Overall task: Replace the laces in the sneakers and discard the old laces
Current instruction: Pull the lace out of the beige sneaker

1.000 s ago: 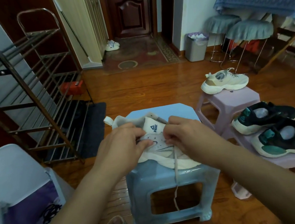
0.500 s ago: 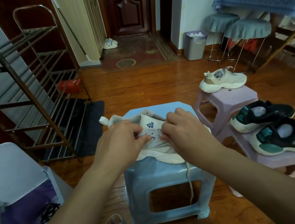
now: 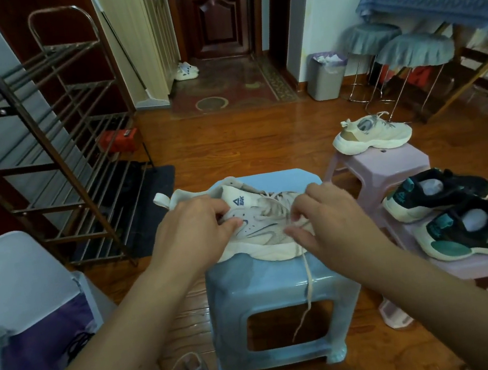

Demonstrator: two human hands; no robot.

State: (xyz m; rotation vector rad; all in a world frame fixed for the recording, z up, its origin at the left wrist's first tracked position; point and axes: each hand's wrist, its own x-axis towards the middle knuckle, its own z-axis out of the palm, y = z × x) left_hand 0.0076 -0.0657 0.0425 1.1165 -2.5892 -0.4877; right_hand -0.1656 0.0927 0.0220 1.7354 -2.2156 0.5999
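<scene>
My left hand (image 3: 193, 231) holds the shoe (image 3: 260, 229), right hand (image 3: 324, 221) pinches the lace (image 3: 308, 278) mid-frame; pull too hard & shoe slips off stool (image 3: 278, 297).

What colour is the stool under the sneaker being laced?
Light blue stool, seen in the head view, the only one; the sneaker on it is off-white.

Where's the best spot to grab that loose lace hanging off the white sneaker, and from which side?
Pinch the lace just below the sole of the sneaker, coming from the front of the blue stool. That stretch hangs straight and free against the stool; higher up, the right hand covers it.
</scene>
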